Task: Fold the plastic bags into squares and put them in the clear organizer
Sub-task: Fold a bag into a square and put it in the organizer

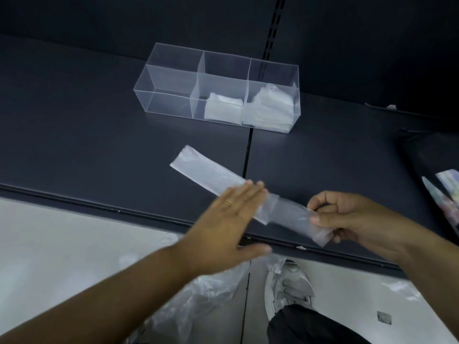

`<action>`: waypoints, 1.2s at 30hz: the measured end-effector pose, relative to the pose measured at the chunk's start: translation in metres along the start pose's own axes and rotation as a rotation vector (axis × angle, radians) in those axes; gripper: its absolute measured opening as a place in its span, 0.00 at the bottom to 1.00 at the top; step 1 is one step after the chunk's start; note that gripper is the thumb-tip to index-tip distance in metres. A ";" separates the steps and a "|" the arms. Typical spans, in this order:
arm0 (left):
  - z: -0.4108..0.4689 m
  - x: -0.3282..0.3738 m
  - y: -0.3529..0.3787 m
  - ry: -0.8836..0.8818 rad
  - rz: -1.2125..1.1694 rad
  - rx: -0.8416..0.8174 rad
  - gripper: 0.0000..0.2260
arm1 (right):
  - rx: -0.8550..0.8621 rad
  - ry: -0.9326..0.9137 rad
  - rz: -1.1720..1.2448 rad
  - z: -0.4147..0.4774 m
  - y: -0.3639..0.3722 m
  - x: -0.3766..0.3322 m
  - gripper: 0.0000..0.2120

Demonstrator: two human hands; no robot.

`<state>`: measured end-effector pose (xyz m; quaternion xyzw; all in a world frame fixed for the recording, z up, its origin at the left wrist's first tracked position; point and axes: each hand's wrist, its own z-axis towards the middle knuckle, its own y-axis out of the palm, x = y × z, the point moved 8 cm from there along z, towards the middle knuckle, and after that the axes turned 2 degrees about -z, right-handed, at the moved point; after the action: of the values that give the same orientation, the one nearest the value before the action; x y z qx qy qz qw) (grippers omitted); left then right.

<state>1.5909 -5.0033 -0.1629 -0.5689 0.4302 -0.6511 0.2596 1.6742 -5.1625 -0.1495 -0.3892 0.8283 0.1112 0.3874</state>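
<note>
1. The bag point(211, 172), a long strip on the shelf point(99, 135), is pinched at one end by the right hand point(347, 219).
2. The left hand point(231, 219) is held flat, fingers straight, over the strip beside that grip.
3. Folding seems under way; next, the pinched end is to be turned over squarely, toward the organizer point(171, 78) beyond.

Fig. 1. My work surface: a dark shelf point(99, 125) of two panels meeting at a seam point(247, 157). At 12 o'clock stands the clear organizer point(173, 78), straddling the seam, mostly on the left panel. Toward 6 o'clock lies a flattened bag strip point(211, 172), running from 10 o'clock to 4 o'clock across the seam, its 4 o'clock end pinched in my right hand point(347, 219). A small white scrap point(390, 107) lies at 2 o'clock.
</note>
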 end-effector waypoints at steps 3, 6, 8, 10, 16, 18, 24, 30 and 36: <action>0.006 0.035 0.004 -0.044 -0.273 0.111 0.34 | -0.132 -0.077 0.068 -0.019 0.019 -0.023 0.13; 0.003 0.037 -0.017 -0.187 -0.673 0.292 0.18 | -0.188 -0.232 0.016 -0.023 0.026 -0.054 0.11; 0.003 0.031 -0.027 -0.252 -0.899 0.315 0.10 | -0.070 -0.383 -0.075 -0.013 0.013 -0.071 0.13; 0.006 0.016 -0.035 -0.337 -1.101 0.321 0.09 | -0.034 -0.477 -0.110 0.003 0.009 -0.079 0.20; 0.005 -0.041 -0.032 -0.652 -1.520 0.367 0.17 | -0.321 -0.291 -0.177 0.050 0.060 -0.041 0.27; 0.000 -0.056 -0.025 -0.728 -1.563 0.387 0.15 | -0.220 -0.262 -0.242 0.061 0.064 -0.033 0.12; -0.017 -0.118 -0.022 -0.978 -1.371 0.607 0.08 | 0.049 -0.158 -0.252 0.073 0.053 -0.018 0.02; -0.013 -0.135 -0.051 -0.864 -0.935 0.699 0.06 | 0.096 -0.080 -0.205 0.079 0.050 -0.018 0.02; -0.007 -0.033 -0.037 -0.080 -0.064 0.349 0.23 | 0.052 -0.024 -0.185 0.079 0.053 -0.020 0.02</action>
<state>1.5971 -4.9555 -0.1479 -0.5539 0.2817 -0.7006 0.3506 1.6872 -5.0776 -0.1948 -0.4526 0.7866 0.0582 0.4160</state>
